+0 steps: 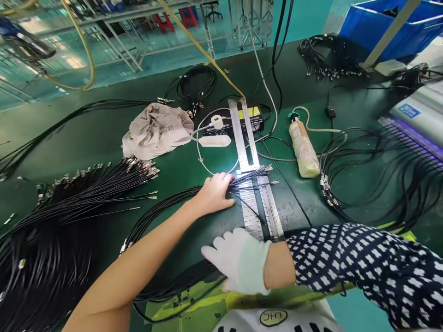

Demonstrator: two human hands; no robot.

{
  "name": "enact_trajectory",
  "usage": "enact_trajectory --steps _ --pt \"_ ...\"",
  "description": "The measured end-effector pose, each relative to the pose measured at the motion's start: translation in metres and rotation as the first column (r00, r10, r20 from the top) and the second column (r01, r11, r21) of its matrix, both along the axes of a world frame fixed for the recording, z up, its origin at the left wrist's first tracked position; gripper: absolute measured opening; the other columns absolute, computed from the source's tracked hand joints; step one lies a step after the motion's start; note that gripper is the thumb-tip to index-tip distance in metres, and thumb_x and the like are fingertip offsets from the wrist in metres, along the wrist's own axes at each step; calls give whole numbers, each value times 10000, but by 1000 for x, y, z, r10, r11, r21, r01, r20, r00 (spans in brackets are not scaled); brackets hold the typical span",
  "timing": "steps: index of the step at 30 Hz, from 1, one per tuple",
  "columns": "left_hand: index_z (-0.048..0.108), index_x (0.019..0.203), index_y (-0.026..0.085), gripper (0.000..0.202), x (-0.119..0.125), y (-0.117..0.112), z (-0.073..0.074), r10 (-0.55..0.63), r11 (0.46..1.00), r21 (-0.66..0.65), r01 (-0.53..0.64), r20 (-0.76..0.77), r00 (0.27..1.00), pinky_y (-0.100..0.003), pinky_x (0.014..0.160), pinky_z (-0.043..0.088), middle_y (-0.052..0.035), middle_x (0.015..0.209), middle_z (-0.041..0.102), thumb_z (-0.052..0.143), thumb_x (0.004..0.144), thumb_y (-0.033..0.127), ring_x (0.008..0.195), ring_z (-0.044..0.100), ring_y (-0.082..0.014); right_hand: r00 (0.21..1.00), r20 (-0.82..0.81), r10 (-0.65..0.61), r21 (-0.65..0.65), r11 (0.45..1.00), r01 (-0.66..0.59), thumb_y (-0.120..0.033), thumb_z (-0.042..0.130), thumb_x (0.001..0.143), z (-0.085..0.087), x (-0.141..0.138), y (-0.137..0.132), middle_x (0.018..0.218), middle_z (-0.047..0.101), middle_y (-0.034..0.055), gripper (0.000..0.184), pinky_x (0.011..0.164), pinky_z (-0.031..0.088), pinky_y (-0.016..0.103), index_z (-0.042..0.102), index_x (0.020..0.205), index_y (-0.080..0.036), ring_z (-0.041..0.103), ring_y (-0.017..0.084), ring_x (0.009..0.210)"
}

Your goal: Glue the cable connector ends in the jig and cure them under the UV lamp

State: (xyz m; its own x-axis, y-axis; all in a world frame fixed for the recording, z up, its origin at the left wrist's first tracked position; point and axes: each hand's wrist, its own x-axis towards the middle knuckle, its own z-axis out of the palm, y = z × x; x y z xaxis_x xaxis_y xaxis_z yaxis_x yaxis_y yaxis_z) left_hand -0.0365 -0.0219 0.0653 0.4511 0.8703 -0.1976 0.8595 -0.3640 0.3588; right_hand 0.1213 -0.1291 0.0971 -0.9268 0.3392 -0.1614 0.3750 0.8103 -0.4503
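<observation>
My bare left hand is closed over a bundle of thin black cables, its thumb lying to the near side. The cables' metal-tipped ends lie across a slotted metal fixture just right of that hand. One cable angles down over the fixture's ridged face. Nearer to me, my right hand wears a white glove, with its fingers apart and nothing visible in them. It is beside the lower end of the fixture. Its far-side fingers are slightly blurred.
A large heap of black cables covers the left. Behind lie a crumpled cloth and a black control box. A wrapped bottle stands right of the fixture. Farther right, cables run into a grey machine with purple light.
</observation>
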Motion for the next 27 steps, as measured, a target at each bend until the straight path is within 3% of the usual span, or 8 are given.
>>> enact_trajectory --steps 2,4,7,9,14,21,24,27 --pt "493 1386 219 692 -6 0 1 -78 997 -10 78 9 997 -435 933 432 -114 1243 584 726 807 517 1134 531 -323 983 -182 -17 1 1000 17 -572 727 799 5 23 21 1096 709 127 622 809 572 509 588 1254 -172 694 331 963" --pt "492 1384 221 637 -11 2 -2 -131 991 20 130 22 991 -413 937 435 -105 1242 590 620 904 620 1118 541 -298 893 -367 -261 -106 965 239 -503 646 907 4 52 59 1179 710 78 450 923 555 429 613 1265 -233 677 266 1077" --pt "580 1211 202 475 -15 3 -12 -119 987 106 118 -1 993 -363 881 436 -83 1108 632 434 1014 609 1027 583 -256 560 -498 -662 -200 717 668 -400 478 1012 -18 91 126 1250 684 86 336 1068 490 431 645 1247 -226 633 244 1186" --pt "602 1100 208 438 -17 -2 -19 -80 989 124 85 -48 996 -325 784 430 -62 1028 635 359 1048 569 930 607 -222 459 -489 -741 -274 631 726 -392 422 1025 -43 105 156 1339 649 111 386 1136 448 467 626 1289 -199 590 256 1277" --pt "611 977 225 424 -27 -35 -24 -34 994 101 46 -114 993 -296 642 369 -22 887 593 293 1083 484 763 591 -171 538 -471 -699 -287 698 656 -407 400 1037 -79 107 164 1347 660 101 406 1145 446 444 628 1297 -195 599 238 1279" --pt "630 992 216 300 -29 -64 -19 76 997 -13 -75 120 990 -302 750 430 -23 890 603 390 1078 372 821 580 -170 574 -444 -688 -218 705 675 -380 431 1043 -70 102 144 1222 689 116 350 1039 505 473 633 1250 -185 644 270 1159" --pt "644 1074 215 198 -34 -64 -17 67 991 100 -93 239 969 -351 889 444 -60 1047 615 460 1054 283 991 567 -201 586 -454 -671 -279 732 622 -380 423 1054 -70 110 133 1305 660 104 354 1091 491 474 596 1310 -207 618 254 1233" --pt "629 1185 226 210 -46 -69 -11 28 966 236 -106 314 949 -365 858 453 -69 1032 609 512 1013 192 968 559 -206 563 -479 -673 -281 726 628 -387 438 1051 -71 123 120 1508 515 105 405 1181 421 502 510 1422 -241 471 258 1421"
